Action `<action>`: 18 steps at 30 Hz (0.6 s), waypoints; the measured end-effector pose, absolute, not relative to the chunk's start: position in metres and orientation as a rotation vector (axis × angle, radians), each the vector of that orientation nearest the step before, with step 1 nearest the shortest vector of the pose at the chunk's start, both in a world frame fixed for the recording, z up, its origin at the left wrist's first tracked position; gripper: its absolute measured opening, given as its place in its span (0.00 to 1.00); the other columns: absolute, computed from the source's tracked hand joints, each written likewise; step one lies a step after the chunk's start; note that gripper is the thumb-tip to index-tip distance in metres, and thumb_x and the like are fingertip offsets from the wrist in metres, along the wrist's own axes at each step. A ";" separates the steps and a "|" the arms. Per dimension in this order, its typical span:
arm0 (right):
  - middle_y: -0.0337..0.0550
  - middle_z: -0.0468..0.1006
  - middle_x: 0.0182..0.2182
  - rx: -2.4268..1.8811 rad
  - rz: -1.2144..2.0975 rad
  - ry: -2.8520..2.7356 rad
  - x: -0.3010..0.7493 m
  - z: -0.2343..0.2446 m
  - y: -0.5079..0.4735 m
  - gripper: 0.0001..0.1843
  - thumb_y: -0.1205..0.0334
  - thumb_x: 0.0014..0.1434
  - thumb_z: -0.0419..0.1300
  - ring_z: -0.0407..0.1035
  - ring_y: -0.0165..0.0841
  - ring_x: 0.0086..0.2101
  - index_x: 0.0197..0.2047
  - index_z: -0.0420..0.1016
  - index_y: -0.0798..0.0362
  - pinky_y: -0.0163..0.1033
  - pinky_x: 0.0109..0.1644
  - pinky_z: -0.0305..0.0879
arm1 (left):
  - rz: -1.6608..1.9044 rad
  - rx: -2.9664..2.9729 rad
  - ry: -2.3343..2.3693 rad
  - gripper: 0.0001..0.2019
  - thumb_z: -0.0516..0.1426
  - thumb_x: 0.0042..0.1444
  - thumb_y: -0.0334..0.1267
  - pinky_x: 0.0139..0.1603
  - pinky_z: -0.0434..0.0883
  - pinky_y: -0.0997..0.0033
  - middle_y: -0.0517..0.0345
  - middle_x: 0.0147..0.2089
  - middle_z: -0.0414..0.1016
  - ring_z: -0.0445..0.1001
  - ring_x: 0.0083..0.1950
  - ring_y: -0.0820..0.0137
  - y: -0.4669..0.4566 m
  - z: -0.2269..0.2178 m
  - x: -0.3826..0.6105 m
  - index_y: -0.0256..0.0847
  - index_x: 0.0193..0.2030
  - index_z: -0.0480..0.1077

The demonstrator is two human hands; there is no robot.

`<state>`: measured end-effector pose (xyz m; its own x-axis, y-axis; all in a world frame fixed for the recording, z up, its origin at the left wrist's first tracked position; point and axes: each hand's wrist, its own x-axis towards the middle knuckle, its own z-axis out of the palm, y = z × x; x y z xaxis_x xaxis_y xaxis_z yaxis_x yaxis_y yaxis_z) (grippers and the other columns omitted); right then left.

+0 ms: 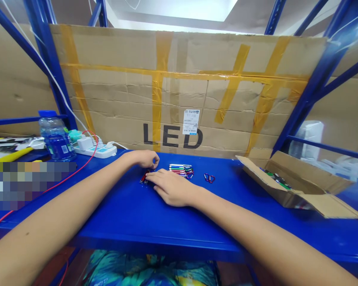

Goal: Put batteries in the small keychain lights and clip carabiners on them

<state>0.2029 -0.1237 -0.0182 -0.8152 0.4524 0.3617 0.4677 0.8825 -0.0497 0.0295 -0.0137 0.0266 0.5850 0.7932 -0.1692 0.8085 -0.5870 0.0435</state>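
Observation:
My left hand (146, 159) rests on the blue shelf (131, 214) with its fingers curled in a pinch beside a small red and dark item (143, 177). My right hand (171, 187) lies palm down just right of that item, fingertips touching it. What either hand grips is too small to make out. A row of several coloured pen-like keychain sticks (180, 169) lies just behind my right hand. A small red and blue carabiner (209, 178) lies to their right.
An open cardboard box (298, 186) holding more coloured items sits at the right. A water bottle (56, 137) and a white power strip (97, 150) with a red cable (62, 178) stand at the left. A taped cardboard sheet marked LED (179, 91) closes the back.

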 end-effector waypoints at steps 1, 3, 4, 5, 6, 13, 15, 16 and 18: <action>0.51 0.72 0.58 -0.691 -0.078 -2.698 0.202 -0.019 -0.122 0.22 0.67 0.66 0.47 0.65 0.38 0.55 0.61 0.67 0.56 0.45 0.61 0.59 | -0.187 2.695 1.362 0.10 0.54 0.50 0.36 0.34 0.64 0.74 0.56 0.37 0.79 0.71 0.35 0.69 -0.013 0.026 0.030 0.40 0.37 0.76; 0.49 0.73 0.57 -0.691 -0.119 -2.720 0.204 -0.021 -0.117 0.21 0.68 0.67 0.46 0.65 0.38 0.54 0.61 0.67 0.54 0.45 0.59 0.60 | -0.171 2.703 1.348 0.10 0.54 0.50 0.37 0.35 0.64 0.73 0.56 0.36 0.78 0.71 0.35 0.69 -0.011 0.024 0.030 0.41 0.36 0.76; 0.48 0.73 0.56 -0.686 -0.139 -2.726 0.205 -0.021 -0.115 0.21 0.68 0.67 0.47 0.65 0.38 0.53 0.60 0.68 0.54 0.45 0.58 0.61 | -0.166 2.706 1.344 0.10 0.55 0.50 0.37 0.35 0.64 0.73 0.56 0.35 0.78 0.71 0.35 0.69 -0.010 0.023 0.030 0.41 0.36 0.76; 0.49 0.75 0.54 -0.686 -0.162 -2.726 0.206 -0.021 -0.113 0.20 0.68 0.66 0.47 0.65 0.38 0.52 0.58 0.69 0.54 0.46 0.56 0.61 | -0.160 2.707 1.343 0.10 0.55 0.51 0.38 0.35 0.63 0.73 0.57 0.35 0.78 0.71 0.35 0.69 -0.009 0.022 0.029 0.41 0.36 0.76; 0.49 0.76 0.52 -0.694 -0.187 -2.723 0.207 -0.020 -0.113 0.19 0.68 0.66 0.47 0.65 0.39 0.50 0.57 0.71 0.54 0.46 0.55 0.62 | -0.153 2.710 1.344 0.10 0.55 0.51 0.38 0.35 0.63 0.74 0.57 0.35 0.78 0.71 0.34 0.69 -0.008 0.021 0.029 0.41 0.37 0.75; 0.51 0.75 0.45 -0.762 -0.324 -2.681 0.207 -0.019 -0.117 0.17 0.65 0.66 0.48 0.65 0.39 0.45 0.51 0.75 0.54 0.47 0.55 0.60 | -0.133 2.722 1.292 0.09 0.54 0.51 0.35 0.33 0.62 0.75 0.58 0.33 0.77 0.70 0.33 0.70 -0.012 0.022 0.031 0.40 0.35 0.75; 0.51 0.76 0.41 -0.775 -0.347 -2.701 0.207 -0.019 -0.117 0.17 0.63 0.67 0.48 0.66 0.39 0.43 0.48 0.77 0.54 0.47 0.54 0.60 | -0.126 2.725 1.253 0.08 0.54 0.51 0.35 0.33 0.62 0.75 0.58 0.32 0.77 0.70 0.33 0.70 -0.014 0.024 0.032 0.40 0.34 0.75; 0.50 0.77 0.39 -0.785 -0.358 -2.715 0.206 -0.019 -0.117 0.17 0.61 0.67 0.48 0.67 0.39 0.42 0.44 0.78 0.54 0.46 0.53 0.61 | -0.124 2.727 1.231 0.08 0.55 0.51 0.36 0.33 0.62 0.75 0.59 0.32 0.77 0.70 0.33 0.70 -0.015 0.025 0.032 0.40 0.34 0.75; 0.50 0.77 0.36 -0.812 -0.381 -2.730 0.206 -0.018 -0.119 0.19 0.57 0.68 0.48 0.68 0.39 0.40 0.39 0.78 0.54 0.45 0.51 0.62 | -0.125 2.734 1.188 0.08 0.56 0.51 0.37 0.33 0.62 0.75 0.59 0.32 0.77 0.70 0.33 0.71 -0.016 0.026 0.033 0.40 0.34 0.76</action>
